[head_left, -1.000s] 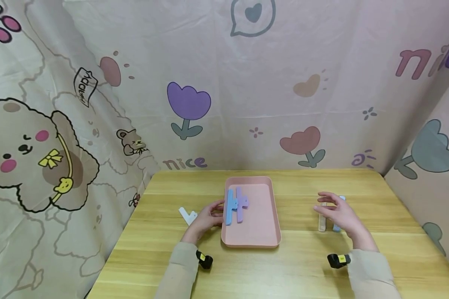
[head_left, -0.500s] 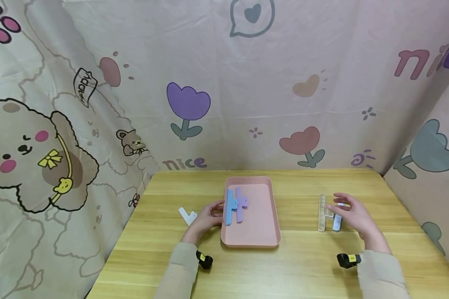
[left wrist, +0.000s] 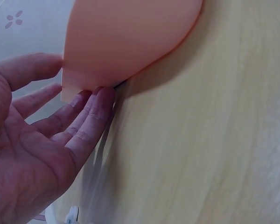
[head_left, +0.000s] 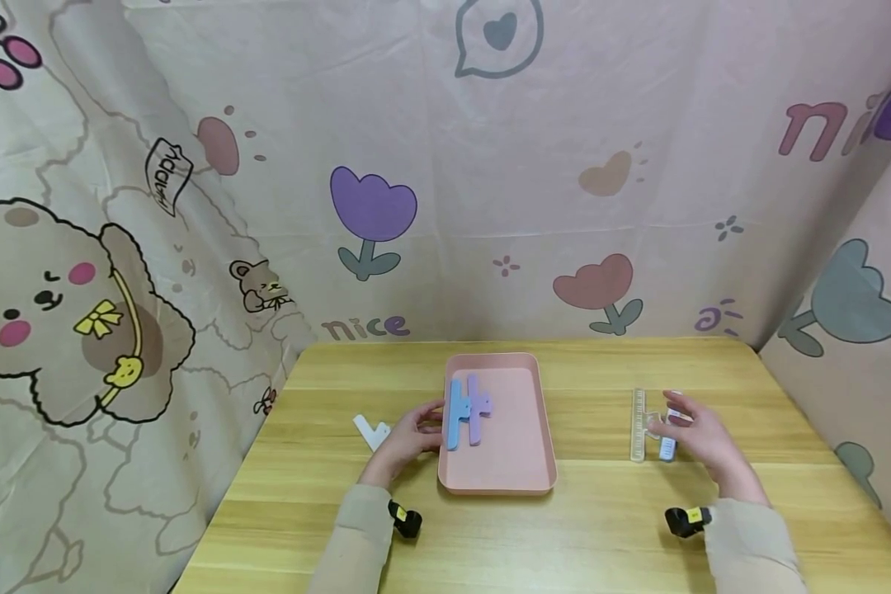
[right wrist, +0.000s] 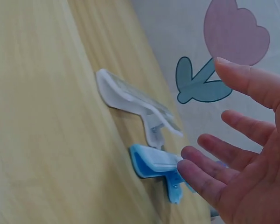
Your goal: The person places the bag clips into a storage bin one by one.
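Observation:
My left hand [head_left: 410, 441] lies at the left side of a pink tray [head_left: 501, 470], its fairly straight fingertips against the outer wall [left wrist: 126, 42]. In the tray, a blue bag clip [head_left: 454, 421] and a purple bag clip [head_left: 474, 412] lie side by side. My right hand [head_left: 701, 435] holds nothing, its fingers spread and loosely bent over a second blue clip [head_left: 667, 448], which it partly hides in the head view. Left of that clip is a clear, whitish clip [head_left: 638, 429]. The right wrist view shows both the whitish clip [right wrist: 126, 95] and the blue clip [right wrist: 154, 161] on the wood.
A white clip [head_left: 371, 432] lies on the wooden table [head_left: 590, 528] left of my left hand, partly covered by it. Printed curtains [head_left: 475, 272] hang behind the table and along both sides. Each wrist wears a small black camera [head_left: 404, 520].
My right hand has moved right, from over the clear clip to over the blue clip beside it, uncovering the clear one. My left hand and the tray keep their places.

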